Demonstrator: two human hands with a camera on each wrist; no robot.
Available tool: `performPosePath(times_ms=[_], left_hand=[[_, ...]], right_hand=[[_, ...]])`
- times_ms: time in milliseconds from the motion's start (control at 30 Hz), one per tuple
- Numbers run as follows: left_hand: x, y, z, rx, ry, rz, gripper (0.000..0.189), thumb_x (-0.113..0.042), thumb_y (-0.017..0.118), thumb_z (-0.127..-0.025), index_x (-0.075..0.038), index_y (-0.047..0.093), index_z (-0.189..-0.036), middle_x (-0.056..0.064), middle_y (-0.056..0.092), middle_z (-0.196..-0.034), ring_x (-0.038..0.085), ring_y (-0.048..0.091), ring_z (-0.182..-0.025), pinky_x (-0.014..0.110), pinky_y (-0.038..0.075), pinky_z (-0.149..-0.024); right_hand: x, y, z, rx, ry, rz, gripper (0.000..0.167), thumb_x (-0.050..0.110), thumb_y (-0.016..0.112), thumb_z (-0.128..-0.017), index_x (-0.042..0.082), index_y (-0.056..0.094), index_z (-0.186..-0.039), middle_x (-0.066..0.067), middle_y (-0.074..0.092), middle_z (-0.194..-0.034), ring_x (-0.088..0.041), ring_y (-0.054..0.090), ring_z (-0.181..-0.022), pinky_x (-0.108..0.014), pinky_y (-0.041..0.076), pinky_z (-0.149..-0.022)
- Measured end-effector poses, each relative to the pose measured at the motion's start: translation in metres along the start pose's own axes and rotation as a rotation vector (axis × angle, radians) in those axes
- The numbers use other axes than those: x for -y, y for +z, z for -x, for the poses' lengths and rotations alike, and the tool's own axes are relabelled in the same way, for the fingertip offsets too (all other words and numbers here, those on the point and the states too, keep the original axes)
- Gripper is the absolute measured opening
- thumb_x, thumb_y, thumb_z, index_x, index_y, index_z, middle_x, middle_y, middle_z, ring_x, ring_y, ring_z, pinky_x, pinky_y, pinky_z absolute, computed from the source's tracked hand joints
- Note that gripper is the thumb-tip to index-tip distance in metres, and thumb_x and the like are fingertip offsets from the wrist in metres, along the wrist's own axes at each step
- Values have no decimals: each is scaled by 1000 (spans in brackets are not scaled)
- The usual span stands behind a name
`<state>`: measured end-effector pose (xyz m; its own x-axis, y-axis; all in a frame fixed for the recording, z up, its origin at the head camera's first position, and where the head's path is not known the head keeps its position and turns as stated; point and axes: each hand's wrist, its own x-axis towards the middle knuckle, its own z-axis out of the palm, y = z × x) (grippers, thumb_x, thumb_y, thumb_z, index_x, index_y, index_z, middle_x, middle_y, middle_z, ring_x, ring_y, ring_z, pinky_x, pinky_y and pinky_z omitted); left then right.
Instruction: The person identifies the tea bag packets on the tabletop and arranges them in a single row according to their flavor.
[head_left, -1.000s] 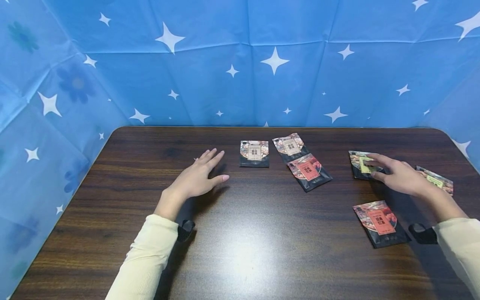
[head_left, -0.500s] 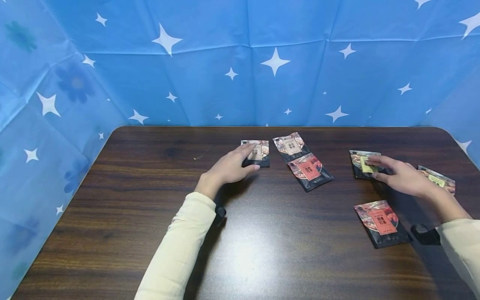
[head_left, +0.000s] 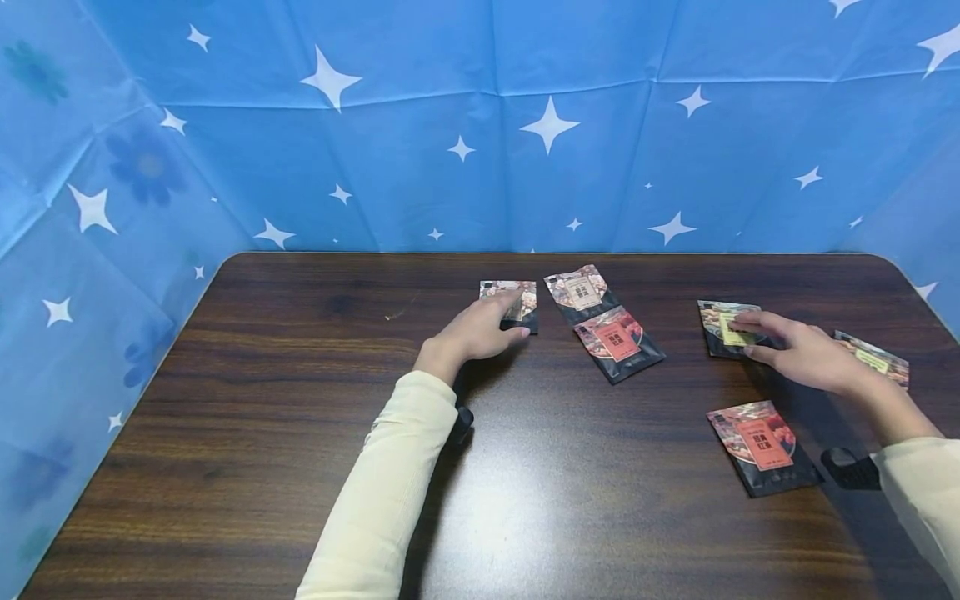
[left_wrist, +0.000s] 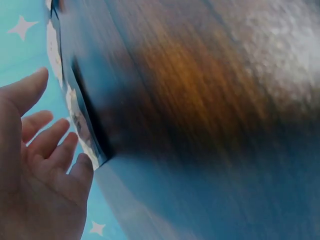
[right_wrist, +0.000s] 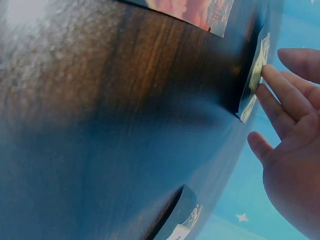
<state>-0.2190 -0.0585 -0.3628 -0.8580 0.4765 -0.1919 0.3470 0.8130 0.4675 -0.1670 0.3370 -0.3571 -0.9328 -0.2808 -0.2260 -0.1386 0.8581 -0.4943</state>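
My left hand [head_left: 476, 331] hovers over a black tea packet with a cream label [head_left: 510, 290], covering part of it. In the left wrist view its loosely bent fingers [left_wrist: 55, 137] stand beside that packet [left_wrist: 82, 125], holding nothing. On the right, my right hand [head_left: 806, 354] reaches over a black packet with a yellow-green label [head_left: 716, 325]. The right wrist view shows its fingertips [right_wrist: 265, 72] touching the face of that packet [right_wrist: 254, 80], thumb apart. Both packets lie flat on the table.
Between the hands, a cream-label packet [head_left: 581, 292] lies against a red-label packet [head_left: 618, 342]. Another red-label packet [head_left: 765, 450] lies nearer the front, and a second yellow-green one [head_left: 873, 360] is behind the right wrist. A blue starry cloth [head_left: 420, 125] hangs behind the brown table [head_left: 247, 400].
My left hand has moved right, from bare table to over the cream-label packet. The right hand has stayed at the yellow-green packet; the packets keep their places.
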Motion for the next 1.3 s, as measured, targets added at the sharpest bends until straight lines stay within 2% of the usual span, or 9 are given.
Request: performPosePath(times_ms=[400, 633, 767, 967, 1133, 1300], left_hand=[[-4, 3, -6, 15, -37, 21, 52, -22, 42, -98, -6, 25, -144, 8, 24, -149, 21, 20, -135, 32, 16, -107], [0, 4, -3, -10, -52, 37, 50, -23, 42, -98, -7, 29, -143, 7, 28, -147, 20, 23, -134, 32, 18, -106], [6, 3, 1, -26, -50, 39, 49, -23, 45, -97, -8, 34, -142, 7, 36, -143, 22, 28, -132, 34, 20, -106], [20, -3, 12, -36, -95, 72, 47, -24, 46, -96, -12, 39, -140, 8, 44, -137, 29, 31, -129, 40, 23, -104], [32, -8, 21, -43, -100, 71, 46, -24, 47, -95, -11, 41, -139, 10, 46, -135, 28, 35, -127, 40, 27, -102], [43, -14, 33, -45, -103, 92, 46, -24, 47, -95, -10, 41, -139, 11, 44, -137, 29, 33, -128, 43, 26, -102]], right_hand=[[-2, 0, -1, 2, 2, -9, 45, 17, 48, -96, -1, 37, -135, -30, 38, -134, -51, 27, -121, -63, 26, -89], [-2, 2, -1, -17, -6, -2, 43, 15, 49, -95, -1, 39, -133, -31, 39, -132, -51, 29, -120, -63, 26, -88], [-3, 3, 0, -21, -17, -7, 43, 14, 48, -95, -1, 39, -133, -31, 39, -132, -51, 29, -119, -63, 27, -88], [-3, 3, 1, -24, -21, -8, 43, 14, 48, -95, -1, 39, -134, -31, 39, -132, -51, 29, -120, -62, 26, -88], [-2, 2, 1, -24, -22, -8, 43, 14, 48, -95, -1, 39, -133, -31, 38, -132, -51, 28, -121, -62, 26, -88], [-2, 2, 2, -18, -19, -6, 43, 16, 48, -95, 0, 38, -134, -31, 38, -133, -51, 28, -121, -62, 27, -88]])
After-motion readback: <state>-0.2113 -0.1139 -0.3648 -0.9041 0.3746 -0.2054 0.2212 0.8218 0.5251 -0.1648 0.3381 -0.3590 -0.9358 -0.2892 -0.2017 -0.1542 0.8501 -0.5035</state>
